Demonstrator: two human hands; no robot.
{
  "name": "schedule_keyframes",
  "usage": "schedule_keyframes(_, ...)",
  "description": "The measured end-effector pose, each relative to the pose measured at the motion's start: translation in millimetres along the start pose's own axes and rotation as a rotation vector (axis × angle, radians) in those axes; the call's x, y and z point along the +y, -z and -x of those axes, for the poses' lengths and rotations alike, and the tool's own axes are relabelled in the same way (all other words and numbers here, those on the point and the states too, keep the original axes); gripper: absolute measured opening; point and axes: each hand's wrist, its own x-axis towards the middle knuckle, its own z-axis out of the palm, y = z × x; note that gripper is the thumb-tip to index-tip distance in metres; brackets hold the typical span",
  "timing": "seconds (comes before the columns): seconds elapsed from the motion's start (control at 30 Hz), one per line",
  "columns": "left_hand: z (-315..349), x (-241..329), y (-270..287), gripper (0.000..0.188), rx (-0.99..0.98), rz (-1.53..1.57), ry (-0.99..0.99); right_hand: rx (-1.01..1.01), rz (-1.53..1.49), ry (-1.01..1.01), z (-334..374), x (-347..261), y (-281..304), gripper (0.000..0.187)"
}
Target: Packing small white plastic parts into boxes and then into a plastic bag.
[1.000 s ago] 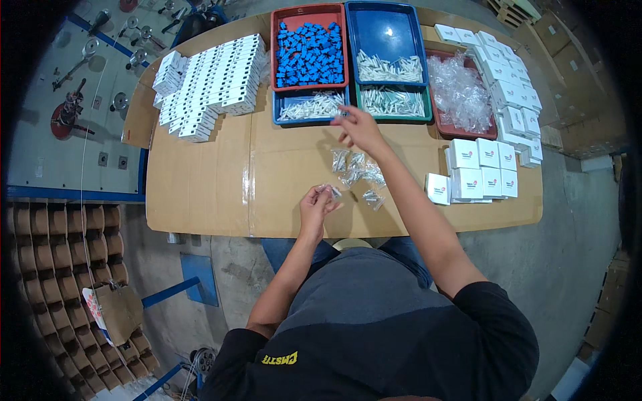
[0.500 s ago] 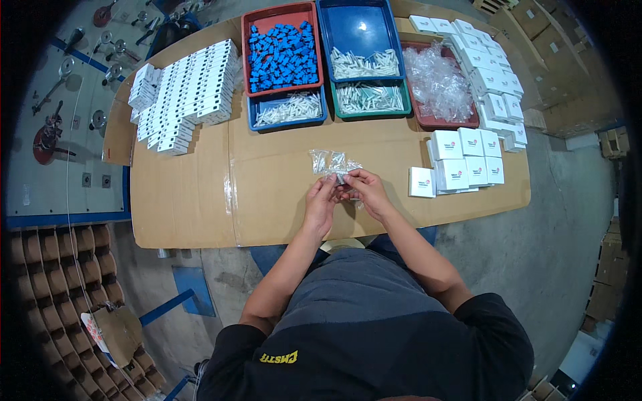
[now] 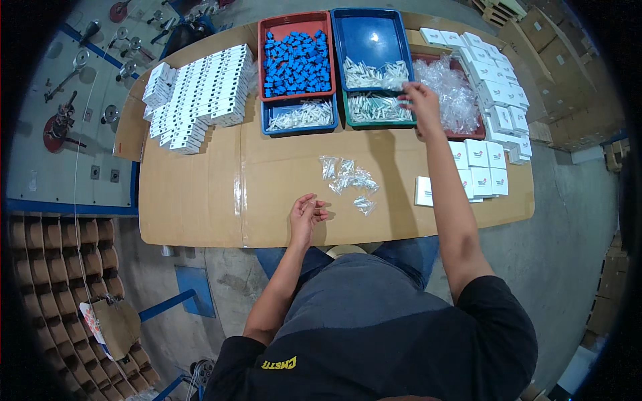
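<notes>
My left hand (image 3: 305, 217) hovers over the near part of the cardboard tabletop, fingers loosely bent and apart, with nothing visible in them. Farther right, my right hand (image 3: 422, 107) reaches over the edge of the green tray (image 3: 381, 123). Its fingertips pinch what looks like a clear plastic bag (image 3: 394, 81), seen against the white plugs (image 3: 364, 73) in the upper blue tray (image 3: 370, 37). Between the hands, several small clear bags of white parts (image 3: 348, 175) lie in a group. One filled bag (image 3: 364, 204) rests apart, nearer to me.
A red tray (image 3: 261, 50) holds blue plastic pieces (image 3: 297, 63); below it, a blue tray (image 3: 301, 131) holds white plugs. Clear bags (image 3: 448, 93) fill another red tray (image 3: 476, 131). Stacked white boxes stand left (image 3: 200, 90) and right (image 3: 488, 83), with more white boxes (image 3: 480, 180) near my right forearm.
My hands have parted. My right hand has moved far and right to the trays, while my left has drawn back slightly. A filled bag now lies nearer to me.
</notes>
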Motion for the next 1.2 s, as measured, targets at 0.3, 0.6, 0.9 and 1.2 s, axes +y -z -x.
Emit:
schedule_keyframes(0.3,-2,7,6,0.034,-0.082,0.094,0.043,-0.040,0.296,0.078,-77,-28,0,0.023)
schedule_keyframes(0.6,-2,13,9,0.034,-0.116,0.128,0.079,-0.245,1.340,0.338,-48,6,-12,0.018)
schedule_keyframes(0.9,-2,11,9,0.031,-0.099,0.135,0.088,0.004,1.234,0.322,-58,6,25,0.022)
schedule_keyframes(1.2,-3,11,-5,0.029,0.023,-0.162,0.093,0.279,0.974,0.115,-18,7,104,0.036)
